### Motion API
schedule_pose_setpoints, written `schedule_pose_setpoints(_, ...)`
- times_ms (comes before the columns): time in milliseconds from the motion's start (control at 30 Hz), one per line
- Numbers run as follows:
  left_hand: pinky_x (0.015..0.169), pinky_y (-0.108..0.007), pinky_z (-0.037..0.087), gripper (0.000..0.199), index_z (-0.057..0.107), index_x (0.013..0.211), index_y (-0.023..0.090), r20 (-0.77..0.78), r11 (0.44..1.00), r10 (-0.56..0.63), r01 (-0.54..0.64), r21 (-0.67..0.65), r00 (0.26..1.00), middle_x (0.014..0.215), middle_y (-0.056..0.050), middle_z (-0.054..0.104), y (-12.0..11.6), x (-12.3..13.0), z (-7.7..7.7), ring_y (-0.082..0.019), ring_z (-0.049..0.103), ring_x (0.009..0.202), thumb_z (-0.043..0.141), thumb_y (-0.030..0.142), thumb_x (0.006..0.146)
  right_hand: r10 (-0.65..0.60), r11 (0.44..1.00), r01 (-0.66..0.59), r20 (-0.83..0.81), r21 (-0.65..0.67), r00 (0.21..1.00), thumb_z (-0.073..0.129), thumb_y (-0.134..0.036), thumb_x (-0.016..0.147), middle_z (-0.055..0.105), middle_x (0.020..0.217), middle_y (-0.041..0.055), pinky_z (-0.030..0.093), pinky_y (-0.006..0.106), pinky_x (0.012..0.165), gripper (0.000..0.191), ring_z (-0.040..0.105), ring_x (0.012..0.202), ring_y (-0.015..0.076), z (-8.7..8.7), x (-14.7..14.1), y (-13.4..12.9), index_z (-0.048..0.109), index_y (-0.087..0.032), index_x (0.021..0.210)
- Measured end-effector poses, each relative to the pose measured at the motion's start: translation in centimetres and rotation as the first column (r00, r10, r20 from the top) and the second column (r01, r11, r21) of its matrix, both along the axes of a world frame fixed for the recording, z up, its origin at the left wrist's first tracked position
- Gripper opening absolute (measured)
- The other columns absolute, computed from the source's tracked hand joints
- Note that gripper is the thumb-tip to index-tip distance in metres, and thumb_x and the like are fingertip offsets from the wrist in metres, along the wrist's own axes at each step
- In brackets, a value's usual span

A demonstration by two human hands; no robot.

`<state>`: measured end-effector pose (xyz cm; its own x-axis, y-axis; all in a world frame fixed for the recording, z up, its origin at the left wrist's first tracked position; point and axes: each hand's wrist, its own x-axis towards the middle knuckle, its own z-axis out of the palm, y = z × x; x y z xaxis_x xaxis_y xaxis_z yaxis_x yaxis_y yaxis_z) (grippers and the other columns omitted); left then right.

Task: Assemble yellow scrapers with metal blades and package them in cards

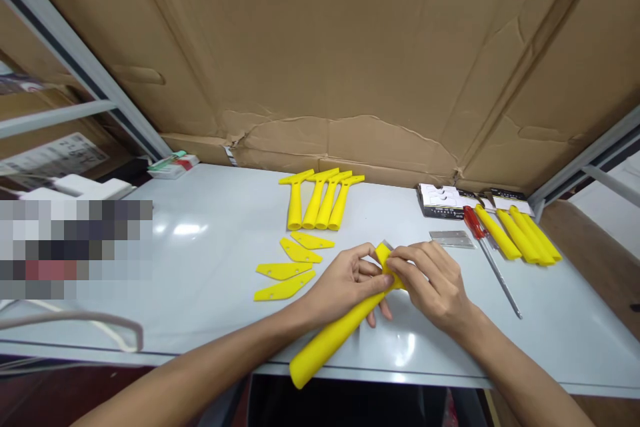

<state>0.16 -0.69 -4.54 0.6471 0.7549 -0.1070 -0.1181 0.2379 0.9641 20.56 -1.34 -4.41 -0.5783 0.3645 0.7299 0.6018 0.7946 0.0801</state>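
My left hand grips a yellow plastic scraper handle near its head, the handle slanting down toward the table's front edge. My right hand pinches the head end of the same scraper from the right, fingertips meeting the left hand's. Several flat yellow cover plates lie just left of my hands. Several empty yellow scraper handles lie side by side behind them.
A red-handled screwdriver and a stack of metal blades lie to the right, with more yellow scrapers and blade boxes behind. Cardboard sheets wall the back. A small box sits at the far left.
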Motion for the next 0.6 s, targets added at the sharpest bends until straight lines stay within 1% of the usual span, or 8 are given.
schedule_pose_setpoints(67,0.045,-0.022,0.052,0.048,0.047,0.1,0.019,-0.012,1.0,-0.008,0.008,0.022,1.0,0.074,-0.005,0.075,0.1,-0.1,-0.1,-0.015,0.067,0.047,0.075,0.057,0.087,0.002,1.0,-0.002,-0.011,-0.019,1.0,0.064,-0.003,0.09,0.073,0.099,0.0117,0.046,0.038,0.067,0.028,0.061,0.082,0.0235,0.1,-0.1,0.0,0.062,-0.018,0.114)
schedule_pose_setpoints(167,0.045,-0.02,0.05,0.049,0.045,0.097,0.02,-0.009,0.999,0.013,-0.013,0.047,1.0,0.074,-0.007,0.076,0.3,-0.2,-0.2,-0.014,0.065,0.045,0.073,0.058,0.088,0.023,0.996,-0.03,-0.087,-0.082,0.996,0.064,-0.001,0.089,0.071,0.098,0.0108,0.049,0.037,0.068,0.03,0.06,0.083,0.0221,0.2,-0.4,-0.1,0.062,-0.019,0.113)
schedule_pose_setpoints(267,0.046,-0.021,0.049,0.05,0.045,0.097,0.02,0.004,0.997,0.043,-0.043,0.067,0.999,0.074,-0.007,0.076,0.7,-0.4,-0.1,-0.016,0.067,0.049,0.073,0.06,0.087,0.054,0.985,-0.069,-0.096,-0.157,0.994,0.064,-0.003,0.089,0.069,0.105,0.0113,0.052,0.04,0.072,0.037,0.06,0.088,0.023,0.3,-0.3,0.0,0.063,-0.021,0.122)
schedule_pose_setpoints(367,0.049,-0.023,0.05,0.053,0.046,0.102,0.019,-0.003,0.995,0.054,-0.053,0.084,0.999,0.076,-0.007,0.076,1.1,-0.7,-0.2,-0.017,0.069,0.05,0.073,0.062,0.086,0.092,0.955,-0.124,-0.129,-0.269,0.987,0.064,-0.007,0.09,0.065,0.118,0.0134,0.055,0.047,0.083,0.043,0.06,0.103,0.0267,0.3,0.1,0.1,0.062,-0.024,0.13)
schedule_pose_setpoints(467,0.049,-0.024,0.05,0.054,0.047,0.111,0.018,-0.055,0.994,0.053,-0.047,0.102,0.997,0.077,-0.009,0.078,1.3,-0.8,-0.6,-0.016,0.067,0.048,0.068,0.063,0.09,0.077,0.916,-0.149,-0.203,-0.372,0.976,0.061,-0.008,0.092,0.06,0.128,0.0127,0.053,0.054,0.095,0.044,0.057,0.118,0.0286,0.4,0.2,0.1,0.065,-0.028,0.132)
schedule_pose_setpoints(500,0.049,-0.024,0.049,0.054,0.047,0.112,0.018,-0.077,0.994,0.054,-0.046,0.102,0.996,0.077,-0.01,0.078,1.3,-0.8,-0.7,-0.016,0.067,0.047,0.065,0.064,0.092,0.064,0.904,-0.15,-0.222,-0.399,0.973,0.06,-0.008,0.093,0.06,0.13,0.0119,0.053,0.054,0.097,0.044,0.056,0.119,0.0283,0.4,0.2,0.0,0.066,-0.029,0.131)
schedule_pose_setpoints(600,0.046,-0.023,0.047,0.054,0.047,0.11,0.018,-0.119,0.994,0.065,-0.054,0.09,0.991,0.077,-0.01,0.078,1.2,-0.7,-0.9,-0.016,0.066,0.046,0.062,0.066,0.092,0.046,0.876,-0.166,-0.264,-0.453,0.963,0.057,-0.008,0.094,0.06,0.13,0.0101,0.055,0.052,0.095,0.043,0.058,0.116,0.0266,0.6,0.0,-0.1,0.071,-0.032,0.125)
